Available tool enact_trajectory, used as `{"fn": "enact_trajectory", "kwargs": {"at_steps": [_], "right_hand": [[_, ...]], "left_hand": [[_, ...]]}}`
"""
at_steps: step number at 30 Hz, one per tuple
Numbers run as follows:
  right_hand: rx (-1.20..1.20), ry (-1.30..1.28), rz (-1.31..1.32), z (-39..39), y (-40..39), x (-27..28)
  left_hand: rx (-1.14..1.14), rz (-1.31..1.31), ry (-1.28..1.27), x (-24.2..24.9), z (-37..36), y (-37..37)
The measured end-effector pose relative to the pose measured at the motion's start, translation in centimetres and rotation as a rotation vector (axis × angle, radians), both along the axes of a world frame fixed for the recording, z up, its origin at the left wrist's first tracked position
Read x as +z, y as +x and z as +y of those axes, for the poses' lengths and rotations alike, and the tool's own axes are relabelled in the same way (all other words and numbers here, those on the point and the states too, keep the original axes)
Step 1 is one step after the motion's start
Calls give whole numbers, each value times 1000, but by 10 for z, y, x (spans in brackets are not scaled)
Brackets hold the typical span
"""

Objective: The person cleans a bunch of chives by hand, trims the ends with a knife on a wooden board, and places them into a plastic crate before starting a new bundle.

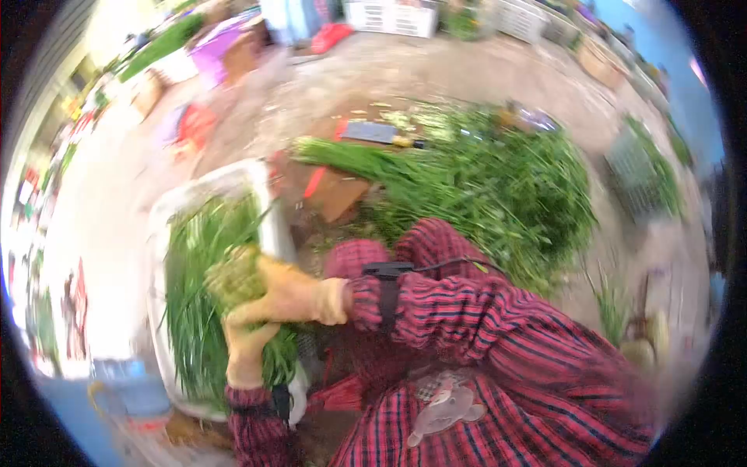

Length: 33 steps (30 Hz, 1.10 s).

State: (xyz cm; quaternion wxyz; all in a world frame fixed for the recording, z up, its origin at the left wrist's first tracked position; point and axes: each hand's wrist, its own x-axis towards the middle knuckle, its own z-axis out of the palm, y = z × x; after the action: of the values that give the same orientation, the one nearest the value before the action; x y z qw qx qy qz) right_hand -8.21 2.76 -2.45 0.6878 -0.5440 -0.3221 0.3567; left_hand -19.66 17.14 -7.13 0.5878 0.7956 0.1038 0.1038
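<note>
My right hand (288, 292), in a yellowish glove, is closed on a bunch of leafy greens (233, 276) with its pale stem ends bundled together. My left hand (247, 346), gloved too, comes up from below and grips the same bunch, its fingers partly hidden. Dark green leaves hang beside my left wrist. Both hands are over a white plastic basket (276, 222) filled with long greens (191, 311). Motion blurs the bunch somewhat.
A large heap of leafy greens (506, 194) lies on the ground in front of my knees. A cleaver (369, 132) rests on a board beside it. A mesh basket of greens (634, 175) stands at right, white crates (393, 17) at the back.
</note>
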Motion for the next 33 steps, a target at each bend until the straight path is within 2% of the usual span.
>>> {"fn": "enact_trajectory", "kwargs": {"at_steps": [1,3,4,6,7,9,10,11,12,13,14,15,16,18,19,21,23,24,25,26,27,29,31,32,33], "right_hand": [[13,26,3,-2,1,-12],[67,52,-111,-27,9,-11],[15,39,-113,-40,12,-15],[-105,-153,-298,-65,9,-24],[-140,-164,-294,-67,9,-29],[11,-199,-186,-65,13,-38],[138,-85,54,-71,6,-14],[83,134,-135,-54,-5,-36],[5,230,-277,-26,-17,-54],[184,335,55,6,-26,-79],[146,281,92,9,-34,-97],[119,228,130,9,-37,-106],[128,242,136,-6,-31,-93],[157,-221,-497,-49,-17,-49],[-7,49,-21,-53,-21,-61],[-179,-96,-854,-58,-15,-77],[-40,-295,-550,-81,-6,-63],[-152,-239,-326,-67,-11,-95],[-105,-274,-808,-47,-13,-147],[-56,-373,-742,-57,-7,-125],[-64,-410,-548,-78,2,-85],[-59,-427,-543,-83,8,-86],[167,-381,-769,-97,31,-83],[176,-384,-775,-105,46,-77],[243,-388,-648,-117,66,-52]], "left_hand": [[39,36,-4,-2,0,0],[122,-23,-194,18,-23,11],[90,-55,-277,16,-23,8],[23,-76,-370,9,-16,-1],[52,-90,-421,7,-13,-2],[47,-100,-480,0,-9,-4],[77,-23,-373,-4,-5,-5],[112,50,-260,-7,-2,-6],[145,32,-116,-13,-5,-7],[153,0,20,-25,-1,-11],[139,7,30,-22,-2,-5],[15,37,132,-18,-2,-1],[-95,67,235,-13,-3,-1],[-283,142,448,3,1,-12],[-251,154,463,12,-12,-9],[-138,273,255,18,-46,17],[-162,306,330,24,-52,28],[-191,242,296,19,-57,36],[-210,177,267,13,-59,43],[-156,193,283,12,-61,45],[-133,231,297,11,-63,46],[-81,275,315,10,-58,40],[-141,213,314,9,-62,43],[-67,268,150,15,-68,43],[-66,260,142,18,-68,45]]}}
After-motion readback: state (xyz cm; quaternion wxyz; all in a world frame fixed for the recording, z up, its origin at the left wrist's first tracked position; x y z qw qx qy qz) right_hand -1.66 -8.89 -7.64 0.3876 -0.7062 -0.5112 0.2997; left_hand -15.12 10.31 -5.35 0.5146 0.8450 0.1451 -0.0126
